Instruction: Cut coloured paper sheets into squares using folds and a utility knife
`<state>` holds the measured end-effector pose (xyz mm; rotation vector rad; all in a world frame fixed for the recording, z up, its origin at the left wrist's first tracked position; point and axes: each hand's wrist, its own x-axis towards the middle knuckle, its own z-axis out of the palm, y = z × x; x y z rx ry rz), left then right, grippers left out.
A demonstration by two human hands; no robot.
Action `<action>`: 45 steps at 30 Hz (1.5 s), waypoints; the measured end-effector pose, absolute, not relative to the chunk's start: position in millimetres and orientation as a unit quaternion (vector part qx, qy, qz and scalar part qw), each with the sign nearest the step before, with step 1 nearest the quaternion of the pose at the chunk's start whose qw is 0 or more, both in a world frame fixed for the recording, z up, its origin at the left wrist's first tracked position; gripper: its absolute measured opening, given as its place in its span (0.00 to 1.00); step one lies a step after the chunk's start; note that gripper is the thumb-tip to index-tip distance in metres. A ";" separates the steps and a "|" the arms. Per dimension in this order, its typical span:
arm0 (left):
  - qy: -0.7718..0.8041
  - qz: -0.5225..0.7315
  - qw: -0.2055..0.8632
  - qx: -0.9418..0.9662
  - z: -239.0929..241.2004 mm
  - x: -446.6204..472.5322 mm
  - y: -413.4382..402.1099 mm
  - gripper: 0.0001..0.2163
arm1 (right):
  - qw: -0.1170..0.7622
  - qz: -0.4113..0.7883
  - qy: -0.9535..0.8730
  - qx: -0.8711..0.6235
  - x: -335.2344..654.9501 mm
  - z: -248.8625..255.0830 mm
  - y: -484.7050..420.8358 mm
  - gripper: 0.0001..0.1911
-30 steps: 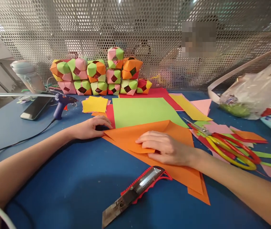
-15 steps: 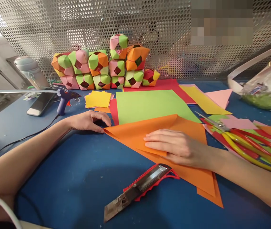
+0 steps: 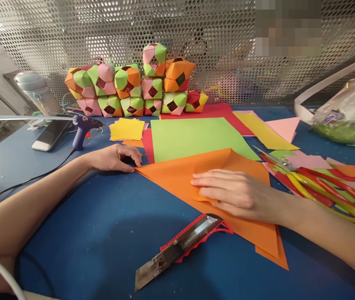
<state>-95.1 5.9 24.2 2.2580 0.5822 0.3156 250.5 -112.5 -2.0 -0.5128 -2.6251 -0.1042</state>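
Note:
A large orange paper sheet, folded over on itself, lies slanted across the blue table, its narrow tip pointing left. At that tip is my left hand, thumb touching the corner, fingers bent and apart from the thumb. My right hand lies over the middle of the sheet with its fingers reaching left. Between those fingers and the thumb I see the edge of a smaller orange paper piece; the rest is covered. Just in front of the sheet lies a box cutter with its wide blade out.
Behind are a green sheet, yellow paper squares and several stacked paper balls. Scissors lie on scraps at right. A glue gun, phone and bottle occupy the left.
My right hand has shifted slightly right and toward me, covering more of the small orange piece. The left hand stays at the tip. The whole view has drifted slightly.

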 end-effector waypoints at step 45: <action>0.292 0.204 0.221 0.908 16.7 -90.0 12.4 0.09 | 0.168 -0.025 -0.960 -0.223 246.0 11.6 -115.0 0.15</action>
